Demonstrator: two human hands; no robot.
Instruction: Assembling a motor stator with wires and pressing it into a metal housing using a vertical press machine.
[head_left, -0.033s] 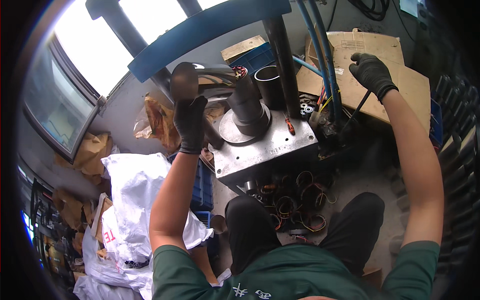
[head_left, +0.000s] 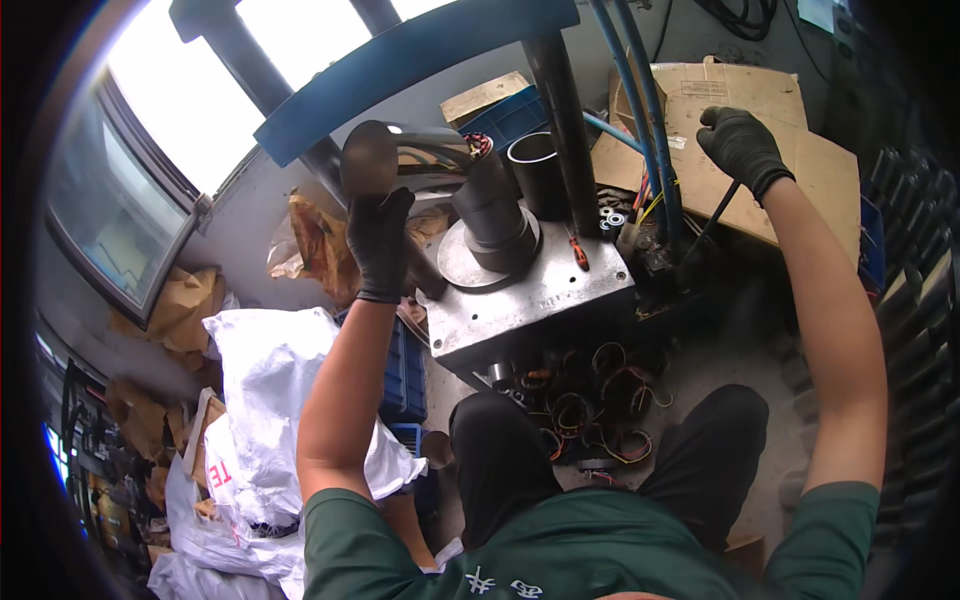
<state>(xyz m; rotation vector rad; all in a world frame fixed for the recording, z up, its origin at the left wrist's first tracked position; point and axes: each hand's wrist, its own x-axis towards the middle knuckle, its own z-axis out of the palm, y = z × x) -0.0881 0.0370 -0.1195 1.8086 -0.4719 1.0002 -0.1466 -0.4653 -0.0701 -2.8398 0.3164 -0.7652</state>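
Observation:
My left hand, in a dark glove, is closed at the lower edge of a shiny metal cylinder, its fingertips partly hidden. The cylinder is tilted on its side above the steel press table; coloured wires show at its far right end. My right hand, also gloved, is raised and closed round the upper end of a black lever. Between my hands, a dark stepped metal post stands on a round plate on the steel table.
An orange-handled screwdriver and a dark open cylinder are on the table. A blue press frame arches overhead. Wired coils lie on the floor, white sacks at left, flattened cardboard at right.

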